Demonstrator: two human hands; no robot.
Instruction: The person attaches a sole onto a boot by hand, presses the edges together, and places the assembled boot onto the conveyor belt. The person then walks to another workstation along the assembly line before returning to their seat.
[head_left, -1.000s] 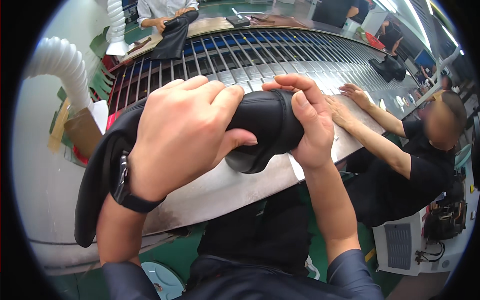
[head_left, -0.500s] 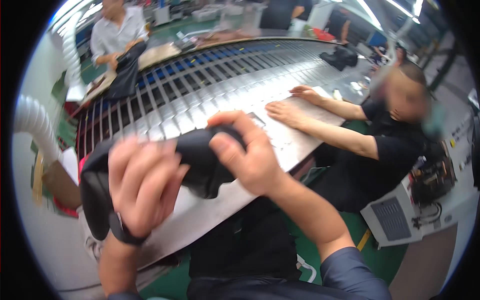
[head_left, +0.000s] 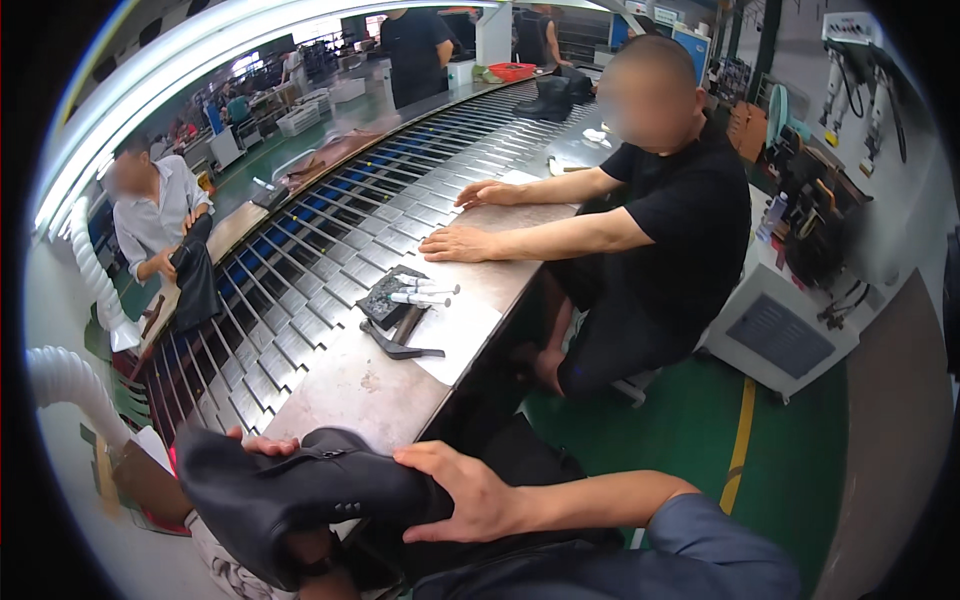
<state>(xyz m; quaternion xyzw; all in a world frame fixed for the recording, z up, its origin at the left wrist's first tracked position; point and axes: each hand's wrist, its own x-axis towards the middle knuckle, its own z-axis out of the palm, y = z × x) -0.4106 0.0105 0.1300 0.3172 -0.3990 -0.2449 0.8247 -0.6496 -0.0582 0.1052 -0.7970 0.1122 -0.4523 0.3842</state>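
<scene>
A black leather boot upper (head_left: 290, 490) lies across the front of me, low and to the left, with a few small metal eyelets on its side. My left hand (head_left: 268, 446) grips it from the far side and beneath; its fingertips show over the upper edge, and the leather hides the rest. My right hand (head_left: 470, 495) clasps the right end, thumb and fingers on opposite edges. Beyond it on the bench lie a hammer (head_left: 400, 345) and a dark block (head_left: 388, 292) with several white pens (head_left: 425, 290) on it.
A slatted metal conveyor (head_left: 330, 265) curves along the bench board (head_left: 350, 385). At right sits a co-worker (head_left: 680, 210) with both hands resting on the board. Another person (head_left: 160, 215) handles black leather across the conveyor. White hoses (head_left: 85, 390) hang at left.
The boot upper and both my hands have moved lower and nearer to me. The view has swung, so the hammer, block and pens now show. My right hand holds the upper's right end.
</scene>
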